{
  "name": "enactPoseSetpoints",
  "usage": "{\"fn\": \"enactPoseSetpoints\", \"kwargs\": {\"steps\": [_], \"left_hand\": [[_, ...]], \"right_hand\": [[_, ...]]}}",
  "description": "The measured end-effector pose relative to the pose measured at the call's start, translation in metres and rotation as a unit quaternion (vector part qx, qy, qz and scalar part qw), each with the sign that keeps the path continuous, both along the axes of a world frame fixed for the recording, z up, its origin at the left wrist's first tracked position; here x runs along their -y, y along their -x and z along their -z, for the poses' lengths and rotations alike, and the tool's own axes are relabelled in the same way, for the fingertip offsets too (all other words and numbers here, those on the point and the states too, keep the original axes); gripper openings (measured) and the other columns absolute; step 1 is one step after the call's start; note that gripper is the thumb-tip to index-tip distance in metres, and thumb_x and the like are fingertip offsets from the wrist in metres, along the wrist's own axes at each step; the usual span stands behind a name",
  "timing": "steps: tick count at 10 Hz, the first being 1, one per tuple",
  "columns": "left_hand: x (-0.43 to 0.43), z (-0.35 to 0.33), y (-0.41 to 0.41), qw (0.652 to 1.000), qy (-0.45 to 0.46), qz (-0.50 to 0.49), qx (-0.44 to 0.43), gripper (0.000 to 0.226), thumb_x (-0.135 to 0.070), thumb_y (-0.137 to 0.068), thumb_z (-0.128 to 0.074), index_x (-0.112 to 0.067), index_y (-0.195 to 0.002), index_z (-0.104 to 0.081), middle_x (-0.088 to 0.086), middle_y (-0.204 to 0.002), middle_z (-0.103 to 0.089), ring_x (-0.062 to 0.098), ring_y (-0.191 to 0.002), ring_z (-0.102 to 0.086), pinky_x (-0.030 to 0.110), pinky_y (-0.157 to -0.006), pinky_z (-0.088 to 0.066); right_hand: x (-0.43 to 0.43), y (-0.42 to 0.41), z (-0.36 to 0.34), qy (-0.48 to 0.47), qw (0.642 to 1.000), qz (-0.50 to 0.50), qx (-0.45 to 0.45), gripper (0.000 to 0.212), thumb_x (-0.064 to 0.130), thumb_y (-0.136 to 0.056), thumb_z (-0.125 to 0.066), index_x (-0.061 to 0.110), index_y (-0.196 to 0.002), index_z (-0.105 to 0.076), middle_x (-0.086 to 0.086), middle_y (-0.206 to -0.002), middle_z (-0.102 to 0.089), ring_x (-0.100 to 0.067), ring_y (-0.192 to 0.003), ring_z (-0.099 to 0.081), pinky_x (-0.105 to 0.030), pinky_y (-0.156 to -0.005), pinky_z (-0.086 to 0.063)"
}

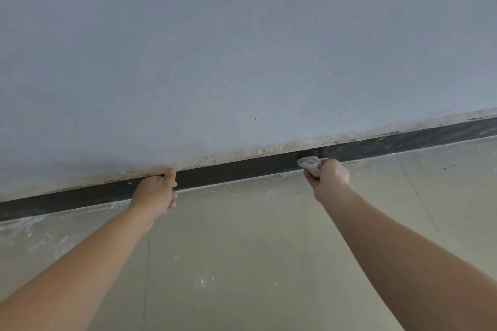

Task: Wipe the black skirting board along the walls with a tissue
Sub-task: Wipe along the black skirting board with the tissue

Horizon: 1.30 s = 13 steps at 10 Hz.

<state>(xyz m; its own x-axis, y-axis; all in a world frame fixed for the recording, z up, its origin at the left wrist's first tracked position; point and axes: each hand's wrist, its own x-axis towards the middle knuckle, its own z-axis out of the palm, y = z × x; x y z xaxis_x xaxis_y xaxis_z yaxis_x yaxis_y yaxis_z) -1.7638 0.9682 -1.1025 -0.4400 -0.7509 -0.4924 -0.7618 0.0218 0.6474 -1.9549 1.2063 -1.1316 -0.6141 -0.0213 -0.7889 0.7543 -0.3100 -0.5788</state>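
So the person's right grip point(329, 176) is right of centre in the frame, fingers curled tight round a crumpled white tissue point(312, 164). The tissue pokes out of the upper left side of that grip and is pressed flat against the face of the black skirting board point(236, 169), so it sits between the fingers and the board. It has a bit of grey grime on it.

The board runs as a slanted band from the lower left edge up to the right edge, where the grey wall point(215, 48) meets the pale tiled floor point(255, 250). To the right of the tissue the board looks streaky and dusty; to the left it's a cleaner, solid black.

The left grip point(154, 192) is left of centre, well apart from the tissue. It's holding nothing: thumb point(170, 172) up on the board's top edge, fingers loosely bent in front of the board.

There's a crusty pale strip point(242, 153) along the top of the board, and white flecks on the floor beside it.
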Motion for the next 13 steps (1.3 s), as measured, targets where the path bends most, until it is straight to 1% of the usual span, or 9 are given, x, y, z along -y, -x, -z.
{"fn": "enactPoseSetpoints", "kwargs": {"steps": [2,4,5,6,7,8,9,12,13], "left_hand": [[-0.031,-0.008,0.021,0.976,0.107,0.184,0.051,0.052,-0.047,-0.097,-0.035,-0.002,-0.093,-0.06,0.014,-0.092,-0.065,0.032,-0.085,-0.063,0.04,-0.082,-0.048],[-0.052,-0.004,0.047,0.981,0.078,0.167,0.067,0.04,-0.046,-0.098,-0.034,-0.013,-0.079,-0.046,0.01,-0.08,-0.053,0.021,-0.073,-0.052,0.031,-0.069,-0.038],[-0.057,-0.005,0.047,0.984,0.079,0.148,0.062,0.037,-0.044,-0.098,-0.036,-0.014,-0.078,-0.044,0.009,-0.083,-0.054,0.033,-0.082,-0.062,0.039,-0.077,-0.048],[-0.057,-0.008,0.049,0.987,0.075,0.135,0.053,0.034,-0.039,-0.099,-0.036,-0.012,-0.081,-0.046,0.011,-0.085,-0.055,0.036,-0.09,-0.065,0.044,-0.082,-0.05],[-0.058,-0.002,0.051,0.99,0.085,0.098,0.045,0.036,-0.036,-0.099,-0.036,-0.013,-0.074,-0.047,0.017,-0.082,-0.061,0.033,-0.082,-0.067,0.038,-0.077,-0.049],[-0.061,0.008,0.054,0.987,0.14,0.061,0.041,0.043,-0.038,-0.099,-0.035,-0.007,-0.077,-0.053,0.019,-0.081,-0.065,0.038,-0.083,-0.067,0.038,-0.073,-0.046],[-0.062,0.009,0.061,0.985,0.159,0.04,0.053,0.057,-0.041,-0.099,-0.032,0.003,-0.078,-0.06,0.021,-0.084,-0.069,0.037,-0.081,-0.066,0.044,-0.083,-0.049],[-0.054,0.009,0.056,0.976,0.13,0.128,0.119,0.048,-0.037,-0.101,-0.024,0.0,-0.097,-0.055,0.017,-0.091,-0.067,0.033,-0.087,-0.063,0.04,-0.082,-0.048],[-0.045,0.009,0.052,0.968,0.104,0.179,0.143,0.039,-0.034,-0.1,-0.026,-0.004,-0.102,-0.05,0.014,-0.097,-0.065,0.032,-0.091,-0.062,0.042,-0.084,-0.049]], "right_hand": [[-0.01,0.005,0.008,-0.03,0.998,-0.045,0.015,0.044,0.003,-0.093,-0.042,0.0,-0.137,-0.041,-0.02,-0.135,-0.049,-0.021,-0.074,-0.056,-0.03,-0.059,-0.051],[0.059,-0.051,-0.005,0.064,0.948,-0.307,0.055,0.05,0.01,-0.096,-0.037,0.038,-0.133,-0.022,0.004,-0.12,-0.046,-0.014,-0.091,-0.059,-0.018,-0.066,-0.054],[0.065,-0.034,0.063,-0.039,0.957,-0.287,0.032,0.06,0.006,-0.091,-0.036,0.03,-0.145,-0.027,0.012,-0.146,-0.033,-0.018,-0.13,-0.039,-0.026,-0.104,-0.037],[0.059,-0.001,0.094,-0.201,0.865,-0.446,-0.107,0.051,0.007,-0.089,-0.04,0.016,-0.139,-0.045,0.0,-0.144,-0.043,-0.022,-0.129,-0.035,-0.035,-0.11,-0.028],[0.017,0.016,0.037,-0.001,0.996,-0.085,0.031,0.035,0.003,-0.095,-0.037,0.007,-0.129,-0.046,-0.003,-0.118,-0.049,-0.024,-0.097,-0.051,-0.022,-0.071,-0.057],[-0.038,0.029,0.012,0.039,0.997,0.068,0.016,0.023,0.003,-0.096,-0.036,0.015,-0.115,-0.042,-0.007,-0.09,-0.047,-0.019,-0.071,-0.051,-0.019,-0.042,-0.053],[-0.071,0.043,0.004,-0.036,0.993,0.108,0.02,0.008,0.007,-0.092,-0.047,0.007,-0.084,-0.05,-0.007,-0.079,-0.051,-0.017,-0.068,-0.055,-0.022,-0.058,-0.057],[0.05,-0.08,0.017,0.127,0.956,-0.239,0.11,0.021,-0.002,-0.09,-0.043,0.003,-0.076,-0.058,-0.019,-0.086,-0.065,-0.026,-0.074,-0.061,-0.037,-0.078,-0.054],[0.086,-0.088,0.021,0.171,0.956,-0.198,0.133,0.015,-0.003,-0.093,-0.04,-0.002,-0.096,-0.055,-0.026,-0.104,-0.064,-0.033,-0.097,-0.063,-0.038,-0.088,-0.054]]}}
